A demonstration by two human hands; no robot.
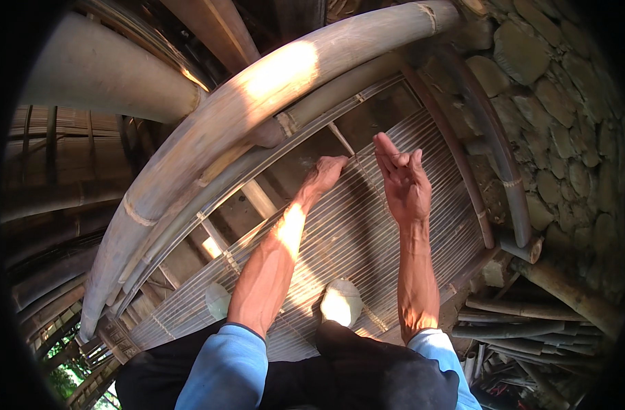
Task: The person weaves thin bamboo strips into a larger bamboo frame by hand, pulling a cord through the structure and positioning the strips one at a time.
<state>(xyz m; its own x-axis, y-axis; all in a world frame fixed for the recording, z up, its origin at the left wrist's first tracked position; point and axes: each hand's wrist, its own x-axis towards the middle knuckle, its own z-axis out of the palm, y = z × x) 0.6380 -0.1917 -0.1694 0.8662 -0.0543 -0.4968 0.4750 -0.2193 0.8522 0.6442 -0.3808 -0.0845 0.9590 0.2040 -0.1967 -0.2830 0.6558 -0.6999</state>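
My left hand (324,175) is closed in a pinch on a thin cord (364,156) above the open part of a bamboo bench frame. The cord stretches a short way across to my right hand (404,186). There, two fingers point up while the others bend in around the cord; its exact path between them is too fine to follow. Below both hands lies a seat of narrow pale bamboo slats (422,205), tied to the frame. Its far left side shows gaps with bare crosspieces (259,198).
A thick curved bamboo pole (210,130) arches along the far left side. Dark bamboo rails (487,137) border the right, beside a stone wall (555,102). Cut bamboo pieces (524,328) are piled at the lower right. My pale-covered foot (341,303) rests on the slats.
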